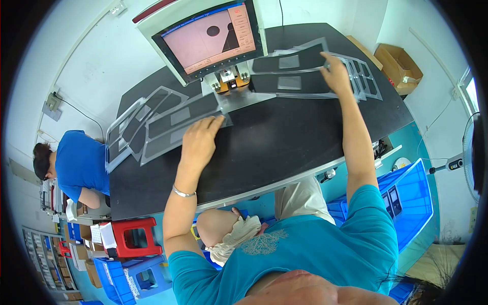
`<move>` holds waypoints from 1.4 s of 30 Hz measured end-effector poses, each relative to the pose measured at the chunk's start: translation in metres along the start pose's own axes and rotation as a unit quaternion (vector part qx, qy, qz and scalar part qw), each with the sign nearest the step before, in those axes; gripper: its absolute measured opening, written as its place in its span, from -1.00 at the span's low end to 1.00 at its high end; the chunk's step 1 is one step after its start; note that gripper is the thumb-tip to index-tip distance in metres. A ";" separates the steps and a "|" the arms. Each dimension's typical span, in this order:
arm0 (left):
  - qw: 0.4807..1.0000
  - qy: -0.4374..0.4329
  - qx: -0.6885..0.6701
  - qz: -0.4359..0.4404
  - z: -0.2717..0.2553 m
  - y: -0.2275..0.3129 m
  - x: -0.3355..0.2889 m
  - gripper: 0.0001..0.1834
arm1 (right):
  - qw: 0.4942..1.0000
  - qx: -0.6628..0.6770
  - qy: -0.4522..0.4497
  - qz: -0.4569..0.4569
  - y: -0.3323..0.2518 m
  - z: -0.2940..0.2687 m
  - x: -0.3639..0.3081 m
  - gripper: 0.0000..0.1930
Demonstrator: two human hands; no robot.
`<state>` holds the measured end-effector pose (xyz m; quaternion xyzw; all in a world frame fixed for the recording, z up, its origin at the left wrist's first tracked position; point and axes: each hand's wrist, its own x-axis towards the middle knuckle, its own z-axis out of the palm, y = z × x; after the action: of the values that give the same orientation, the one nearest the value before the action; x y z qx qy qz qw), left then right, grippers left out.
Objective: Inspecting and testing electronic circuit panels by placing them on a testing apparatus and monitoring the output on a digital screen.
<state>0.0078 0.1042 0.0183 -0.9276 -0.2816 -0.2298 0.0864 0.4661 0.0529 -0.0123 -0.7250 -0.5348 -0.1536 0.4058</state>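
My left hand (199, 140) is closed on the near right edge of a thin, clear-edged sheet with dark panels (195, 108), left of the machine. That sheet overlaps more sheets of the same kind (152, 109) fanned out to the left. Across the table, my right hand (335, 75) pinches the right edge of another clear-edged sheet with dark panels (305, 61); its far corner is slightly raised. Beneath and beside it lie several similar sheets (363, 76). Between the two groups stands a machine with a screen (209, 38), its small metal and orange stage (233, 84) below.
The black table (264, 147) spans the space before me. A person in blue (81, 160) bends at the far left. Red stool (134, 238) and blue bins (119, 279) stand lower left. At right are a blue crate (412, 203), an open cardboard box (399, 66) and a fan (470, 157).
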 end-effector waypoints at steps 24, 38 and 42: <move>0.998 -0.016 -0.033 0.049 0.036 0.030 0.004 -0.53 | 0.999 -0.001 -0.040 -0.021 -0.027 0.016 -0.015 -0.57; 0.999 -0.019 0.014 0.036 0.056 0.023 0.018 -0.43 | 0.984 0.002 -0.163 -0.067 -0.028 0.022 -0.021 -0.58; 0.999 -0.032 0.018 0.017 0.067 0.015 0.031 -0.40 | 0.984 0.000 -0.170 -0.062 -0.028 0.022 -0.021 -0.58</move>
<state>0.0648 0.1261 -0.0261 -0.9374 -0.2727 -0.1929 0.0980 0.4285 0.0586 -0.0285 -0.7061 -0.6399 -0.0533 0.2985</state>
